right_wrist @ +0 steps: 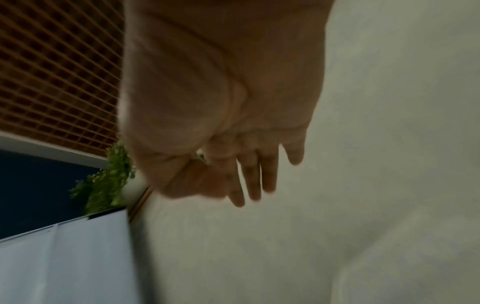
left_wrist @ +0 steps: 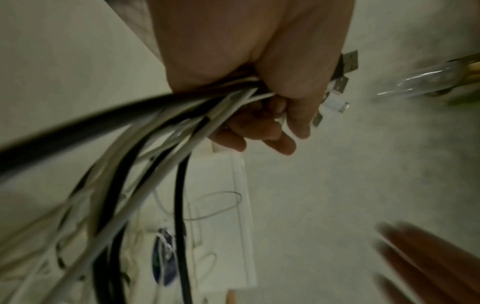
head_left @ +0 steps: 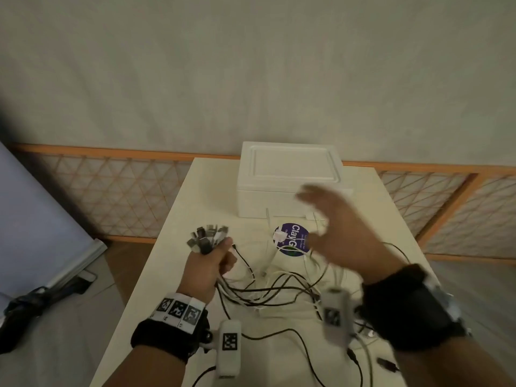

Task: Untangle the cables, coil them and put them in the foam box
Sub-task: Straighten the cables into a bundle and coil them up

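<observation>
Several plug ends stick up out of my left hand, because I am gathering the cables by their connectors: with all the heads clamped in one fist, the loose lengths hang down and trail over the table, where I judge they can be combed apart. The left wrist view shows my fingers curled round a mixed bundle of black and white leads. My right hand hovers above the tangle with fingers spread wide and nothing in it; it is blurred, so I cannot say where it is heading, though it looks ready to run down the strands. The rest of the cables lie in crossed loops on the table between my wrists, partly over a round blue sticker. The foam box stands at the far edge with its lid on, so it must be opened before any coil goes in.
</observation>
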`<state>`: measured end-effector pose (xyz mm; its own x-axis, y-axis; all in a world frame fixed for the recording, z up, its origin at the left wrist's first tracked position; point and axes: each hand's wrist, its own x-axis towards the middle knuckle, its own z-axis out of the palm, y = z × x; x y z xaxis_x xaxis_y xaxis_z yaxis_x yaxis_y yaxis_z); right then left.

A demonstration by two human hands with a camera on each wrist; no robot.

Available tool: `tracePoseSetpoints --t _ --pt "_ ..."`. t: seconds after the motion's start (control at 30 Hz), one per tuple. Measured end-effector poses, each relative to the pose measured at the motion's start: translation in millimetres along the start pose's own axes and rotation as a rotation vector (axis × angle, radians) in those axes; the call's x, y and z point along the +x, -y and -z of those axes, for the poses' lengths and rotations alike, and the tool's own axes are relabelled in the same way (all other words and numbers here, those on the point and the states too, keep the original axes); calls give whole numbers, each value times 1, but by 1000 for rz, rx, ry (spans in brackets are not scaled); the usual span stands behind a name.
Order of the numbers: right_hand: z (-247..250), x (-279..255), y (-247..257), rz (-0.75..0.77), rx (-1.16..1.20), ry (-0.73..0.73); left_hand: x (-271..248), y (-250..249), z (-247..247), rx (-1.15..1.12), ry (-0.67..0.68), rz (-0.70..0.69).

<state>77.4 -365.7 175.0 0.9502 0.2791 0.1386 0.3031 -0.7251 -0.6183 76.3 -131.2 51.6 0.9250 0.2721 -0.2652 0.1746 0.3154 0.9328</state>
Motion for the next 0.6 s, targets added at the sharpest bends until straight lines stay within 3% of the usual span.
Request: tracePoseSetpoints --t 0.07,0.13,0.27,0.33,0.43,0.6 --pt "-56 -1 20 -44 67 480 -14 -5 -14 -22 114 -22" --pt "-107 -1 21 -54 83 629 -24 -8 -19 13 161 -61" --pt "-150 -10 3 -39 140 531 -36 -5 -5 -65 117 -37" --pt "-154 -17 -8 17 -11 584 -37 0 9 -194 102 36" --pt "-154 -30 -34 26 -336 648 -28 9 35 -369 -47 77" --pt "-148 -56 -94 3 -542 579 -24 17 71 -516 -227 163"
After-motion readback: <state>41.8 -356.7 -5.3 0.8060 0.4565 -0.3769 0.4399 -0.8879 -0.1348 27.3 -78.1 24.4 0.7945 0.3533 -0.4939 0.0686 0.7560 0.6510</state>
